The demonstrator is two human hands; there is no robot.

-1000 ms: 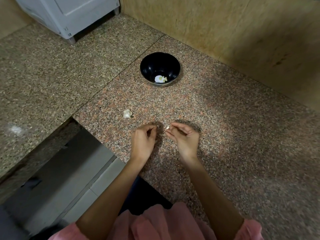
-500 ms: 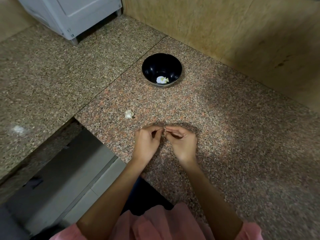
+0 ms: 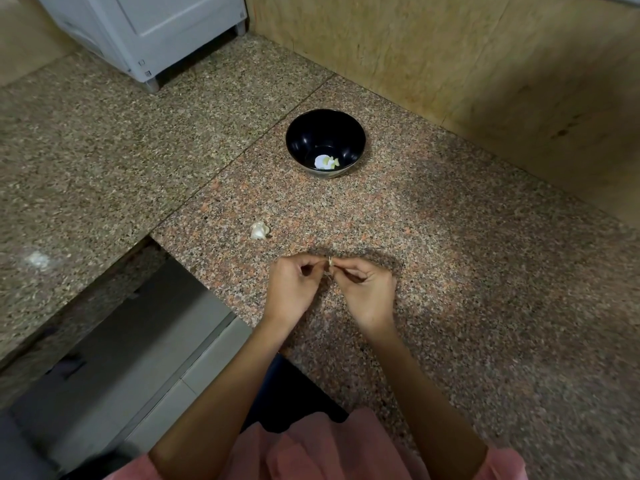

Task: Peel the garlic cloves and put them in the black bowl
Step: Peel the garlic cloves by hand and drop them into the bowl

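My left hand [image 3: 291,289] and my right hand [image 3: 367,292] meet fingertip to fingertip just above the counter, both pinching one small garlic clove [image 3: 330,262], of which only a sliver shows between the fingers. The black bowl [image 3: 353,133] stands farther back on the counter, and a pale peeled piece [image 3: 325,162] lies at its bottom. A white piece of garlic [image 3: 259,231] lies on the counter to the left of my hands.
The speckled granite counter [image 3: 485,271] meets a tan wall [image 3: 450,57] behind and to the right. A white appliance [image 3: 145,32] stands at the back left. The counter's edge drops to the floor [image 3: 138,341] at my left.
My two hands have drawn closer together around the clove, and the fingertips now touch. The bowl and the loose garlic have not moved.
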